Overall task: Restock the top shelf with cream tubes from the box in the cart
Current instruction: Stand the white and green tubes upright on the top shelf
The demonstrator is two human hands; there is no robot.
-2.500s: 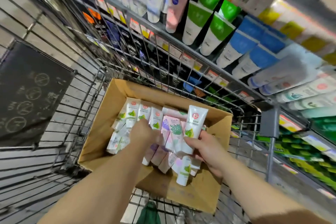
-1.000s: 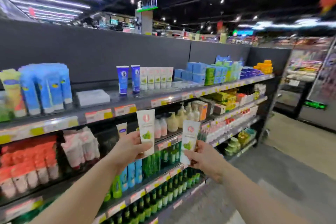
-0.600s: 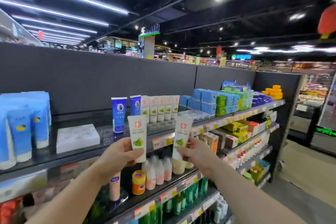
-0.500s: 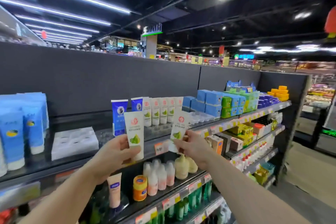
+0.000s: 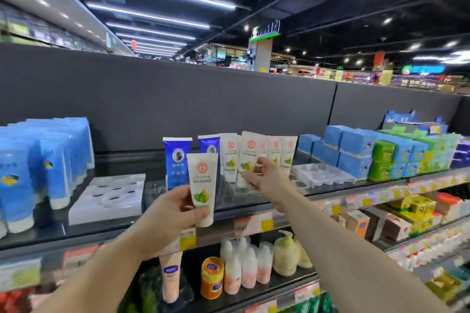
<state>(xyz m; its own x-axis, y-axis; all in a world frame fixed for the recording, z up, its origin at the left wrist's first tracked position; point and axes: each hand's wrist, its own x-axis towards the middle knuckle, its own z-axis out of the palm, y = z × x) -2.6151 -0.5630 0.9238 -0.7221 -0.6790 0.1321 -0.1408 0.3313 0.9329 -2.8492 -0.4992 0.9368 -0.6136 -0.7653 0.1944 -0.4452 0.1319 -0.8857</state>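
White cream tube (image 5: 203, 189) with the green fruit print is up in front of the top shelf (image 5: 318, 192), cap end down, pinched between thumb and fingers of the left hand (image 5: 175, 213). The right hand (image 5: 267, 178) reaches over the shelf, fingers spread and loose, right at a matching tube (image 5: 248, 154) standing in the row of white tubes (image 5: 282, 151); whether it touches, I can't tell. Two blue tubes (image 5: 176, 157) stand just left of that row, blue boxes (image 5: 351, 150) to the right.
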